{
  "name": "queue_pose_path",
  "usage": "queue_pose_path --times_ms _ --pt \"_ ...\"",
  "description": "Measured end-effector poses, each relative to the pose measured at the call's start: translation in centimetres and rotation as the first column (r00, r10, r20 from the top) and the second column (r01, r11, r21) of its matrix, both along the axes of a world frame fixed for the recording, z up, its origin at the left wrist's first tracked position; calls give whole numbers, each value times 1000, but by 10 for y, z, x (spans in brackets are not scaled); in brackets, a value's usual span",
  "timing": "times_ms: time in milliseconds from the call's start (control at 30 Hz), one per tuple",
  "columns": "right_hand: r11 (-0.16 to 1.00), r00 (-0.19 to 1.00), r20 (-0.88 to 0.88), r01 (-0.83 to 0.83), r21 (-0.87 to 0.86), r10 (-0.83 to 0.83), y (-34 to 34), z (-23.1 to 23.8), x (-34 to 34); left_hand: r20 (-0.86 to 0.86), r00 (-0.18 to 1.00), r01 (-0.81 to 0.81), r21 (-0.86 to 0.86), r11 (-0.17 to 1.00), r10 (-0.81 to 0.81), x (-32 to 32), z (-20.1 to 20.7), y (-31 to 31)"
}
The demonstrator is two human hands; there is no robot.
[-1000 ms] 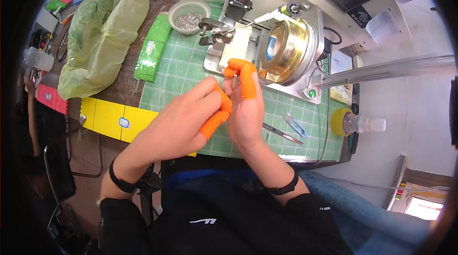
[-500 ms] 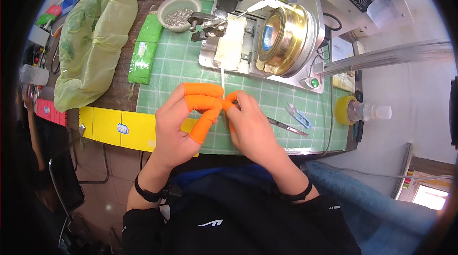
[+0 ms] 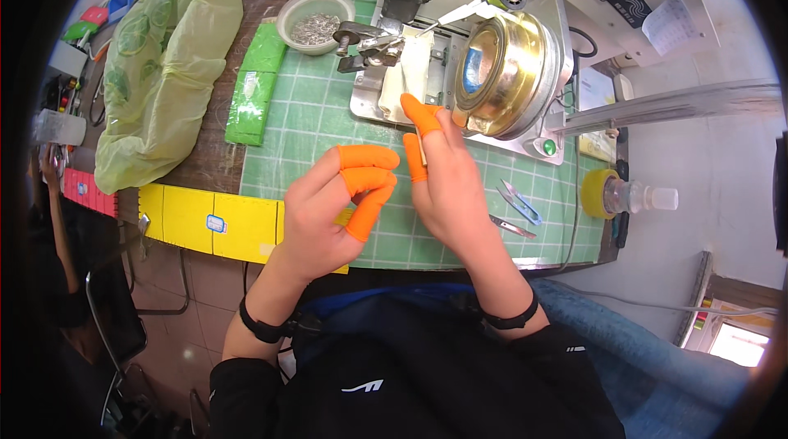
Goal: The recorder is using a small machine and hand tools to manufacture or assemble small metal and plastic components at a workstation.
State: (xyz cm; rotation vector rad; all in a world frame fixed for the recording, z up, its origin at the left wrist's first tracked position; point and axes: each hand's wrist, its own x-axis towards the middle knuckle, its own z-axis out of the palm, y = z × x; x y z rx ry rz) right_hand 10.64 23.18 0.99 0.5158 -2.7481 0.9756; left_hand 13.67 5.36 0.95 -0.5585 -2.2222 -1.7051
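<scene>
Orange finger cots cover several fingers on both my hands. My left hand (image 3: 332,213) hovers over the green cutting mat, its fingertips drawn together in a pinch; whatever lies in them, if anything, is hidden. Further right and forward, my right hand (image 3: 447,185) reaches to the near end of a cream padded block (image 3: 416,70) on the machine's metal base. A thin pale stick-like piece (image 3: 423,148) shows between its thumb and fingers, mostly covered by them. Above the block sits a metal clamp (image 3: 373,45). The brass-coloured round drum (image 3: 525,70) stands just right of the block.
Small metal parts fill a white bowl (image 3: 315,20) behind the left hand. Blue thread snips (image 3: 520,203) and a dark slim tool (image 3: 513,226) lie right of the right hand. A green strip (image 3: 257,82), yellow strip (image 3: 246,221) and plastic-covered basket (image 3: 164,78) stand left.
My hands have parted. The right hand has moved forward to the padded block with the thin piece, while the left has shifted slightly right, still pinched.
</scene>
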Motion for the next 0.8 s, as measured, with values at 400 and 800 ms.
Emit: queue_pose_path --times_ms 400,800 --pt "968 983 -156 -129 -214 97 34 9 40 -42 999 -29 -24 999 28 -1 -1 -2" --pt "953 967 -206 -197 -230 151 36 16 39 -99 995 -37 -50 998 32 -3 -1 -3"
